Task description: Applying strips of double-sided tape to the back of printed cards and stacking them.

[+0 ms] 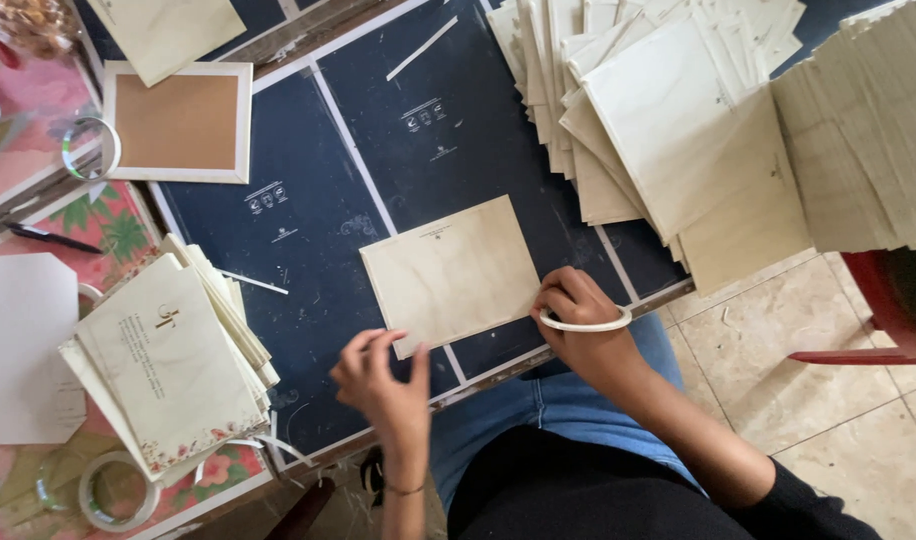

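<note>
Envelope (450, 272), cream, flat mid-counter (308, 250), bare dark surface on three sides. I see my left hand (383, 380) pinching its near-left corner. Right hand (576, 318), a tape ring (585, 323) around it, grips its right edge, card stacks (668, 110) beyond.

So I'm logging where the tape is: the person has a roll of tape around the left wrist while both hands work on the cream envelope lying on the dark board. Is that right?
Not quite. The roll of tape sits around the right hand, not the left wrist, as the head view shows. The rest holds: the left hand and the right are both at the cream envelope on the dark board.
</note>
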